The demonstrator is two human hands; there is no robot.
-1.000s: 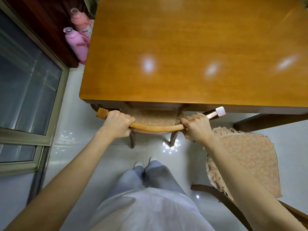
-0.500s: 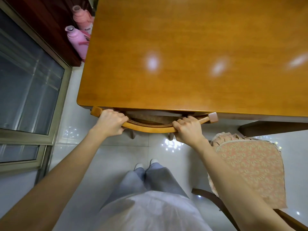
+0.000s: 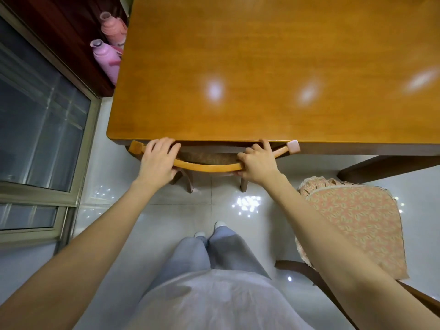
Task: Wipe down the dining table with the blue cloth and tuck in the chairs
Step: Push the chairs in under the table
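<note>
**Two hands, one chair (image 3: 207, 167) almost under the dining table (image 3: 262, 67)**

Nearest, well out from the table's near edge, a second chair (image 3: 357, 222) waited untucked, so the task looked unfinished. The blue cloth was nowhere in view.

At the table's near edge the left hand (image 3: 158, 160) lay over the chair's curved top rail, fingers draped forward and thumb hooked beneath. The right hand (image 3: 258, 166) curled round the same rail, its forefinger reaching up to touch the table's edge.

The likely trouble was pinching. Both sets of fingers sat between rail and table edge, and a further push could have trapped them. The rail's ends, one with a pale cap (image 3: 293, 146), met the edge and might have knocked the varnish.

The rail was bowed, honey-coloured, glossy wood. The second chair's cushion was frilled, patterned fabric. The tabletop was smooth, lacquered and mirrored the lamps. Beyond the table's far left corner stood two pink plastic bottles (image 3: 107, 58).
</note>
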